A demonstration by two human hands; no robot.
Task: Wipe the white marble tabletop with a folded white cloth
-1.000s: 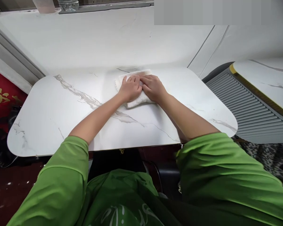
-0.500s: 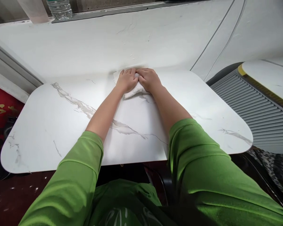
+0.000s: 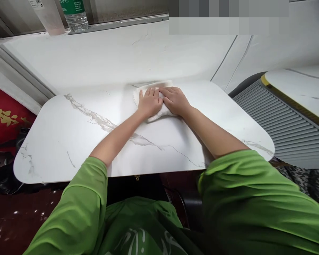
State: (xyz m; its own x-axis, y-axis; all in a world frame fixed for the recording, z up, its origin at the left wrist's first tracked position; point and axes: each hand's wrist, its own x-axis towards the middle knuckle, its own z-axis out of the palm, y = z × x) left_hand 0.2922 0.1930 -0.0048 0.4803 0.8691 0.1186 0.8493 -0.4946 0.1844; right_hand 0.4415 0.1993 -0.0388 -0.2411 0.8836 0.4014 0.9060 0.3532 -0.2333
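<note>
Sleeves: your left sleeve point(image 3: 77, 205) and right sleeve point(image 3: 249, 198) sit at the near edge of the counter point(image 3: 69, 141). Leaning in further could drag the right cuff across the marble.
Forearms: both are bare and stretched well forward, converging toward the far middle of the counter. At that reach your weight is carried through your palms, so a slip there would probably pitch you forward.
Left hand point(image 3: 149, 102): palm down, fingers straight and together, pressing flat on the cloth, not closed round it.
Right hand point(image 3: 175, 101): also flat and spread, its fingertips touching those of the left hand. It grips nothing.
Cloth point(image 3: 157, 115): white and folded, pinned under both palms near the counter's far edge. Since only downward pressure holds it, it may bunch up or slide out from under you on the smooth stone.
Far edge: the cloth's front border lies just beside the seam where the counter meets the ledge point(image 3: 108, 53). A hard push could jam your fingertips against it.
Ledge top: a bottle point(image 3: 75, 14) and a pale cup point(image 3: 49, 16) stand well apart from your hands, out of their likely reach.
</note>
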